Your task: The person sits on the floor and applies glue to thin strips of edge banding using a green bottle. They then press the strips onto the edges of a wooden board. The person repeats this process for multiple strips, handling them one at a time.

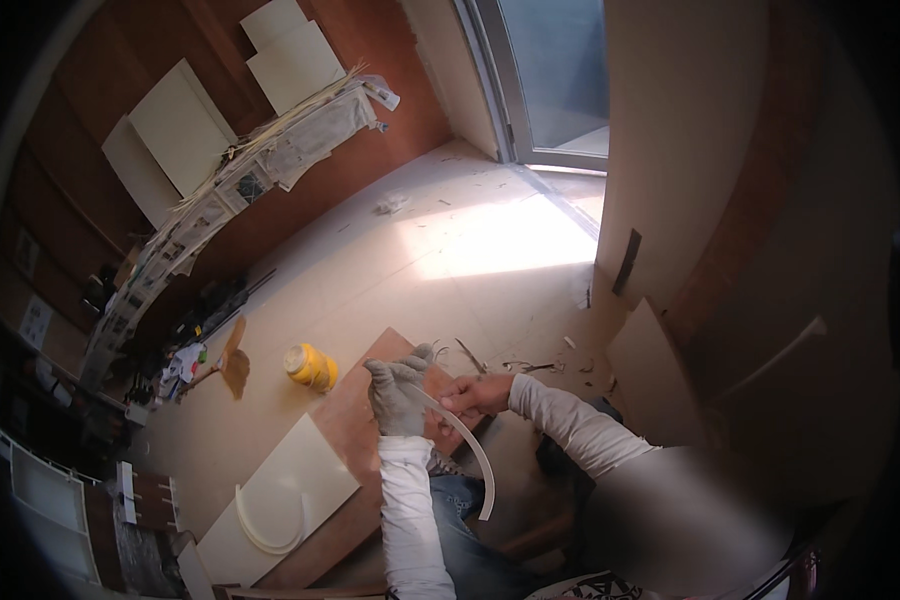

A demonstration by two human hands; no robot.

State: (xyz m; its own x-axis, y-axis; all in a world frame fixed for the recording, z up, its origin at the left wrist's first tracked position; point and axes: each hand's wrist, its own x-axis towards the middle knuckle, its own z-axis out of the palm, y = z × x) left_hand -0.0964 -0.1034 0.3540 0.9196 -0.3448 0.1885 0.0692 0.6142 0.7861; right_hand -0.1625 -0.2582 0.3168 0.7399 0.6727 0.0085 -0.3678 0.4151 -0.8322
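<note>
Below-left of the fingers [456,404], a curved white strip [250,533] lies on a pale panel [315,465], apparently loose. Gloved left hand [397,392] at the upper end of a second strip [477,450], grip unclear; bare right hand [484,393] pinching it, lower end free. Handling looks midway: neither strip visibly fixed.

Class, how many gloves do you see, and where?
1: a grey glove on the left hand; the right hand is bare. Others may be hidden in the darker areas.
</note>
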